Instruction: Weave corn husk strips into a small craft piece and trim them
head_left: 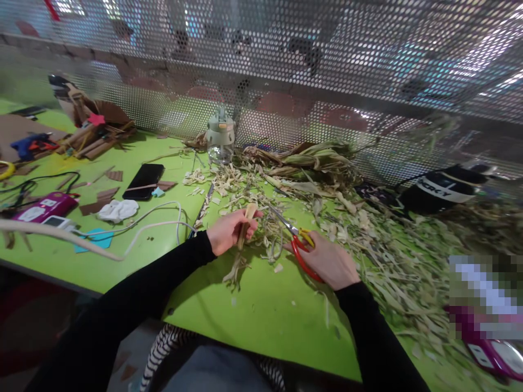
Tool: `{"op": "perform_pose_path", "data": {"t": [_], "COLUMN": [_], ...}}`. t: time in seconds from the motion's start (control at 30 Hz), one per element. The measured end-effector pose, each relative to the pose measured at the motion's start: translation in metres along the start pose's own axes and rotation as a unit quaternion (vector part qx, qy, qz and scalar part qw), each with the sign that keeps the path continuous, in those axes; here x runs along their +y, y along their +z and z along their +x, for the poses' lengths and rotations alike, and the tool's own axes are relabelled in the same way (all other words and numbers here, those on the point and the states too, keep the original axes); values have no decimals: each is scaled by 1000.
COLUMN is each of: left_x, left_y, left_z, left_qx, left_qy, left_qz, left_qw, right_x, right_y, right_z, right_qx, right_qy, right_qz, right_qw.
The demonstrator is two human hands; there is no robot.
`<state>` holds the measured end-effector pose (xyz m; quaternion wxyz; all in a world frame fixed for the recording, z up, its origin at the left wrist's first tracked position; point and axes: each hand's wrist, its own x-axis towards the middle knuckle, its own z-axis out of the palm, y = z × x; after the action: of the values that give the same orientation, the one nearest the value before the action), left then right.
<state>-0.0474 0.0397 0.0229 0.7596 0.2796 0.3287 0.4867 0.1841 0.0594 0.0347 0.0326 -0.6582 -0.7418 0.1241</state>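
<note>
Between the fingers of my left hand (231,231) is a pale strip of dried plant husk (250,211), its frayed lower end hanging toward the table. My right hand (333,260) is closed round the red and yellow handles of a pair of scissors (300,247). The blades are slightly apart and point up and left, a short way to the right of the strip. Cut shreds (272,234) lie on the green table (261,310) under and between both hands.
Dried husks (310,158) are heaped along the perforated metal screen (269,65), near a clear bottle (220,136). Shreds (388,272) cover the right side. To the left are a phone (144,181), a purple power strip (47,207), white cables (143,224) and a blue glue gun (30,146).
</note>
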Motion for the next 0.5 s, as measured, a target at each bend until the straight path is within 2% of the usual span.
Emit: {"op": "perform_pose_path", "data": {"t": [0.1,0.17,0.27,0.3,0.37,0.4,0.5], "left_x": [2,2,-3,-6,-15,-21,-37], "left_y": [2,3,6,8,13,17,27], "left_z": [0,1,2,3,3,3,1], "left_qx": [23,41,69,74,76,74,61], "left_qy": [10,24,50,59,77,83,84], "left_qz": [-26,-31,-32,-30,-25,-23,-11], "left_qw": [999,998,996,995,994,994,995], "right_x": [18,23,7,-3,-26,-36,-53], "right_y": [-5,-8,-5,-2,8,15,31], "right_z": [9,10,1,-3,-13,-17,-24], "right_qx": [40,89,165,147,36,8,37], "right_qy": [-6,-28,-90,-109,-144,-157,-179], "right_qz": [-67,-92,-12,53,181,219,288], "right_qw": [997,991,982,982,972,963,940]}}
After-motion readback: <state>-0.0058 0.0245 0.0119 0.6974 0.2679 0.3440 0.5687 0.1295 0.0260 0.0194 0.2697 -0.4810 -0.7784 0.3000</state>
